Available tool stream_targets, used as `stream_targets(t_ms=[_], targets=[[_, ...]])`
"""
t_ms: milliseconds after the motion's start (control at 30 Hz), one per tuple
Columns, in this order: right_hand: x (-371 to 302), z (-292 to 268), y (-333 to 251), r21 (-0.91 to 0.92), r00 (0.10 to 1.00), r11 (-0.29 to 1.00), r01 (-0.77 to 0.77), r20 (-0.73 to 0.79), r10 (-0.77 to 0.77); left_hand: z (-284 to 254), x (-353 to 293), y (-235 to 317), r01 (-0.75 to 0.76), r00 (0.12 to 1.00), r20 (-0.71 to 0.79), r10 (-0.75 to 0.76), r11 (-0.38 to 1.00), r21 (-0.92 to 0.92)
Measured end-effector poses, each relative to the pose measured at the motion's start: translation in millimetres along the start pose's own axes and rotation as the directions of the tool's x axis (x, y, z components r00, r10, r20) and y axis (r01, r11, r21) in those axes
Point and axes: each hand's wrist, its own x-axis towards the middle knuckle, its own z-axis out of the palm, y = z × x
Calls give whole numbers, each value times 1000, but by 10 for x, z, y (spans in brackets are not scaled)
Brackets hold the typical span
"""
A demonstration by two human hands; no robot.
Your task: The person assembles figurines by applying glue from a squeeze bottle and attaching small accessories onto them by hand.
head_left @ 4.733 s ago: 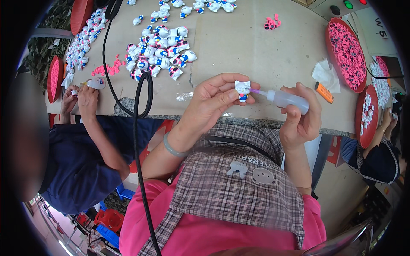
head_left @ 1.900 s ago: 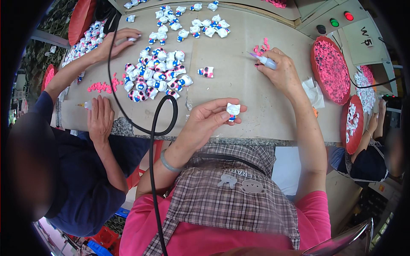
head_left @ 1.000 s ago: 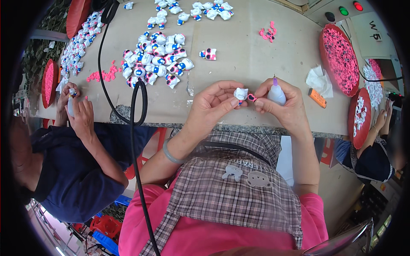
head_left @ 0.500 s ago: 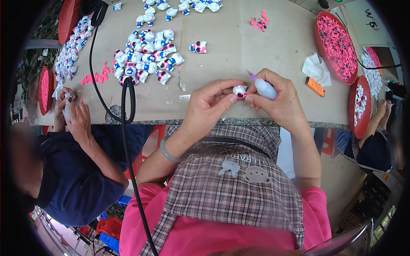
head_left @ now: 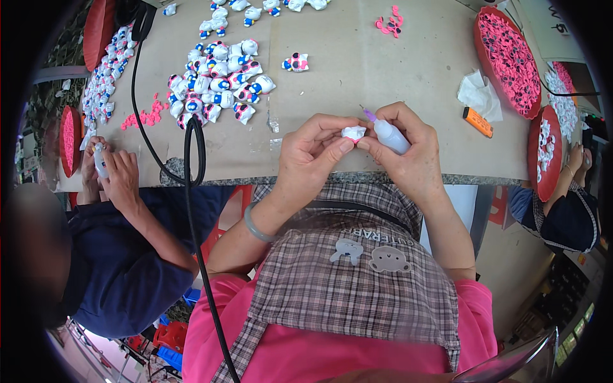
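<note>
Close to the table's front edge, my left hand (head_left: 311,153) pinches a small white figurine (head_left: 353,133) between thumb and fingers. A bit of pink shows along its lower side; my fingertips hide the rest. My right hand (head_left: 415,150) is closed round a small translucent squeeze bottle (head_left: 391,136) with a purple cap and a thin needle tip, which points up and to the left. The right thumb reaches to the figurine's side and seems to touch it. Beyond my hands, one white figurine with pink glasses (head_left: 295,62) lies by itself.
A pile of white, blue and pink figurines (head_left: 220,83) covers the table left of centre. Pink pieces (head_left: 145,116) lie beside it. At right are a red tray of pink pieces (head_left: 509,64), a tissue (head_left: 479,96) and an orange lighter (head_left: 477,122). A black cable (head_left: 188,172) crosses the view. Co-workers sit on both sides.
The figurine has turned in my fingers: its pink and dark front has tipped down and more of its white top shows. The bottle stays in my right hand. The whole view has shifted slightly.
</note>
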Motion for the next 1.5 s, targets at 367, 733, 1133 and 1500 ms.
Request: stream_targets(t_ms=[367,733,1133,1500], targets=[[-36,170,-2,163,997,986,-37,-60,48,-26,-44,-56,-33,996,-81,37,998,48],[-22,188,26,209,994,975,-79,-51,92,-14,-30,-61,-36,994,-105,40,999,38],[8,205,-18,162,978,970,183,-134,-162,-95,9,-53,-146,989,-63,135,959,-242],[-7,204,77,143,967,961,235,-132,-217,-83,14,-75,-148,988,-66,137,966,-213]])
